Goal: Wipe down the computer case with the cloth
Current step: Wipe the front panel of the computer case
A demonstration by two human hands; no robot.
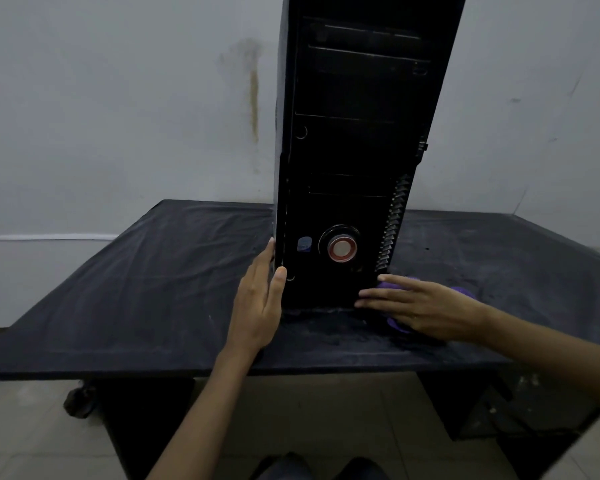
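1. The computer case is standing upright on the table, toward its back edge, with the wall rising behind it.
2. My left hand is lying flat against the case's lower left edge.
3. My right hand is resting at the case's lower right corner, pressing on the cloth.
4. The cloth is lying on the table, just right of the case's base.

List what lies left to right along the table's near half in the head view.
Bare table → left hand → computer case → right hand pressing the purple cloth
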